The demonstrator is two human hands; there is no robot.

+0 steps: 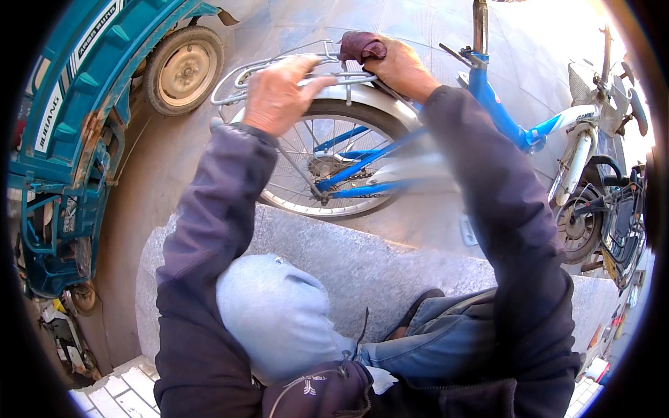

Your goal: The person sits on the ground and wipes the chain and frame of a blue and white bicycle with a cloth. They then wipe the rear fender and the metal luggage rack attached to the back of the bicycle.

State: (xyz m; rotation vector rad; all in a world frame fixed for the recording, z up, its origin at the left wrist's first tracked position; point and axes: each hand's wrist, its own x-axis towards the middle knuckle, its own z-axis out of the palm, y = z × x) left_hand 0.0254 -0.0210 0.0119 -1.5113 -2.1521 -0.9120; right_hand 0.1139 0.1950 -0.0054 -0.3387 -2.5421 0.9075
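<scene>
In front of me stands a blue and white bicycle, seen from its side. My right hand [400, 65] grips a dark maroon cloth [362, 47] at the front end of the silver wire rear rack [342, 79]. Over the rack's rear half is my left hand [282, 91], fingers apart and slightly blurred; whether it touches the wires I cannot tell. Below the rack curve the white rear mudguard [360, 95] and the spoked rear wheel [334, 209]. Blue frame stays [360, 164] run forward from the hub. My right sleeve hides part of the frame.
A teal cargo tricycle [78, 94] with a tan-rimmed wheel [186, 70] stands at left. To the right are the bicycle's front end [562, 117] and another parked two-wheeler [622, 209]. A grey stone step [324, 235] lies under my legs, edged by white tiles [130, 392].
</scene>
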